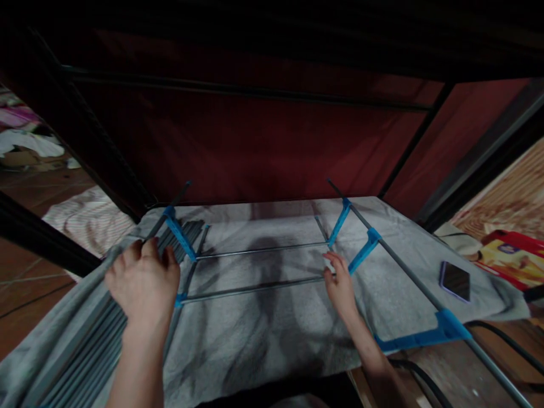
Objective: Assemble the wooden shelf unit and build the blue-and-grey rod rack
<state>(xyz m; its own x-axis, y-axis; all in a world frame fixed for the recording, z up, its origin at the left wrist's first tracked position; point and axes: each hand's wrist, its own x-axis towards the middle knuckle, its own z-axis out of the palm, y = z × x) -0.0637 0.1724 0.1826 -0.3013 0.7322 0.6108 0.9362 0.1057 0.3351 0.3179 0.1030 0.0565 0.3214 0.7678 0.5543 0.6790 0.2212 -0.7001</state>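
Note:
On the left, my left hand [147,280] is over the left side of a frame of grey metal tubes [263,249] joined by blue plastic connectors [182,233]. Its fingers curl forward at the upper left tube, and what they grip is hidden. My right hand [339,277] is at the right end of the lower cross tube [255,289], beside another blue connector [364,251], with its thumb and fingers apart. A bundle of loose grey tubes [96,340] lies under and beside my left forearm. A long tube [408,269] with connectors runs along the right.
The frame stands on a grey cloth [238,340]. A phone [455,280] lies at the right, near a red and yellow package [512,260]. Behind is a dark red panel [263,147] with black metal bars. Black cables [505,345] curve at the lower right.

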